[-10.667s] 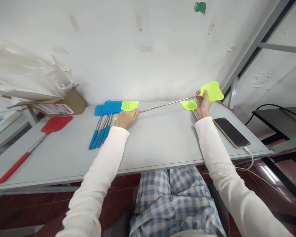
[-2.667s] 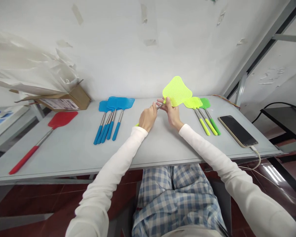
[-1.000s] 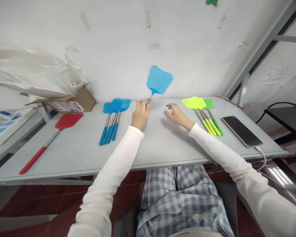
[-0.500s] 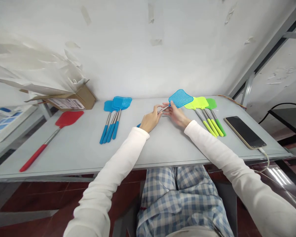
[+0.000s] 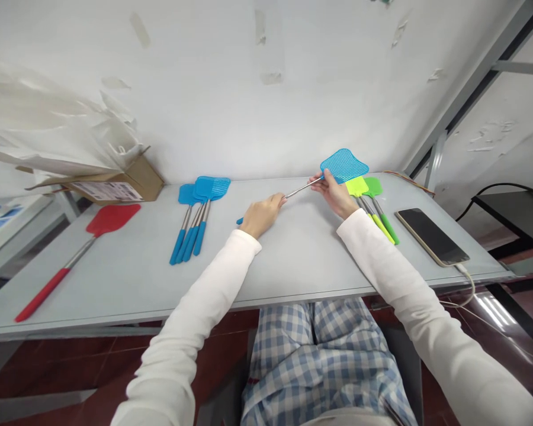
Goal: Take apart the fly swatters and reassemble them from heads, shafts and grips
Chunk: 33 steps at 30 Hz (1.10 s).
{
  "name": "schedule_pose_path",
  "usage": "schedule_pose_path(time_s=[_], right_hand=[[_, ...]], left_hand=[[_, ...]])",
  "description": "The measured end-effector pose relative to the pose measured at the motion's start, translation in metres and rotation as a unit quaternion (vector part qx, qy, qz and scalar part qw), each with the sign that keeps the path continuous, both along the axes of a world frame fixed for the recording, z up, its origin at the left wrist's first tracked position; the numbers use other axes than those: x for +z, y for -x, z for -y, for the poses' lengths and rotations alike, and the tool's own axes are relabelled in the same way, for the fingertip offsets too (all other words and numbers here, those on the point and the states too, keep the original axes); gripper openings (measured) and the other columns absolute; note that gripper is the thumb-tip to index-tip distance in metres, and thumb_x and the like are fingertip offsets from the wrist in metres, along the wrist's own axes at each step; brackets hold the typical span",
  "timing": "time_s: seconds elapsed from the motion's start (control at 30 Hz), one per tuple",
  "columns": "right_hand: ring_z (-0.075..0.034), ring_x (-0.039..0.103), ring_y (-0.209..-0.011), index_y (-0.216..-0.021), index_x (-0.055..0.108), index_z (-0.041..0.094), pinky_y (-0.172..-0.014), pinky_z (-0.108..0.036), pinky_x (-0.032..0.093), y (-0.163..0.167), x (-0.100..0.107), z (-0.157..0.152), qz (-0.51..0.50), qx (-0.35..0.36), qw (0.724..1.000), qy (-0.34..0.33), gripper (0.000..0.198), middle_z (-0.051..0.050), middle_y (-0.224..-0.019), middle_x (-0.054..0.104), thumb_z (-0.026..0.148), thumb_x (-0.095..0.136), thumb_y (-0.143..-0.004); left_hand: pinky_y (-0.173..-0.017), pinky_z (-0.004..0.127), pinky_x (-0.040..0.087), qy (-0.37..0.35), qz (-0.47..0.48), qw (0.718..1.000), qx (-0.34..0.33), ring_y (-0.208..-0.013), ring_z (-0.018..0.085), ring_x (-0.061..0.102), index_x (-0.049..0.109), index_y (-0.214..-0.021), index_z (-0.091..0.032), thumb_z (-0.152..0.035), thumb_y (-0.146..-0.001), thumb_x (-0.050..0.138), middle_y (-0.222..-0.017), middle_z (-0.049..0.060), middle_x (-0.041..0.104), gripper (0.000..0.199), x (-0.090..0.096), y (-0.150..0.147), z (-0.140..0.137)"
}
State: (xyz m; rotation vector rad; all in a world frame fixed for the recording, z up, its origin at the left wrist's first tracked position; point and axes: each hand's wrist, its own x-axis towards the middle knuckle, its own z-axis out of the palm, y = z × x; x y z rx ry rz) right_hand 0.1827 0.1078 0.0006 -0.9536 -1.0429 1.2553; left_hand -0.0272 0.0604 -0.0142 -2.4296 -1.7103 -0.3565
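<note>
Between my two hands a blue fly swatter (image 5: 344, 165) is held above the table, its thin metal shaft stretched out long. My left hand (image 5: 262, 215) is closed around the handle end, and a bit of blue grip shows past it. At the base of the blue head my right hand (image 5: 333, 192) pinches the shaft. Beneath and beside the right hand lie yellow-green fly swatters (image 5: 357, 186) and a green fly swatter (image 5: 373, 186), partly covered by the hand and the blue head. Left of my hands, several blue fly swatters (image 5: 199, 228) lie side by side with short shafts.
A red fly swatter (image 5: 113, 219) lies at the left of the grey table (image 5: 128, 278). Behind it stands an opened cardboard box (image 5: 144, 177). At the right, a phone (image 5: 432, 235) lies with a white cable (image 5: 471, 284) plugged in. A white wall (image 5: 213, 106) rises behind the table.
My hands have moved apart, the right one going right and slightly away. The blue swatter's metal shaft now shows longer between them, and its head sits farther right and higher.
</note>
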Motion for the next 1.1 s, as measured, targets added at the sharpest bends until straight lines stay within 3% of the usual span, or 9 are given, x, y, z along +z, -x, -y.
schedule_pose_path(time_s=[0.27,0.77,1.1], right_hand=[[-0.019,0.067,-0.107,-0.086,0.057,0.022,-0.086,-0.032,0.059,-0.043,0.009,-0.02,0.044,-0.113,0.992,-0.04,0.041,-0.007,-0.095,0.07,0.062,0.052,-0.089],[-0.018,0.067,-0.104,-0.087,0.059,0.02,-0.088,-0.032,0.059,-0.048,-0.006,-0.031,0.009,-0.144,0.989,-0.04,0.039,-0.008,-0.097,0.07,0.059,0.052,-0.09],[-0.018,0.069,-0.104,-0.087,0.056,0.022,-0.091,-0.035,0.058,-0.048,-0.015,-0.032,-0.069,-0.13,0.989,-0.001,0.036,-0.01,-0.099,0.071,0.056,0.048,-0.092]], left_hand=[[-0.073,0.033,0.044,-0.009,-0.021,1.0,0.002,-0.098,0.027,0.069,0.059,-0.121,-0.021,-0.044,-0.102,0.026,-0.117,0.013,0.071,0.044,0.019,0.039,-0.008],[-0.071,0.032,0.043,-0.02,-0.015,1.0,0.014,-0.097,0.028,0.069,0.064,-0.116,-0.022,-0.042,-0.101,0.027,-0.109,0.013,0.073,0.044,0.01,0.062,-0.018],[-0.072,0.032,0.043,0.015,0.011,1.0,-0.009,-0.091,0.026,0.069,0.066,-0.107,-0.022,-0.041,-0.097,0.03,-0.098,0.01,0.075,0.041,0.002,0.071,-0.019]])
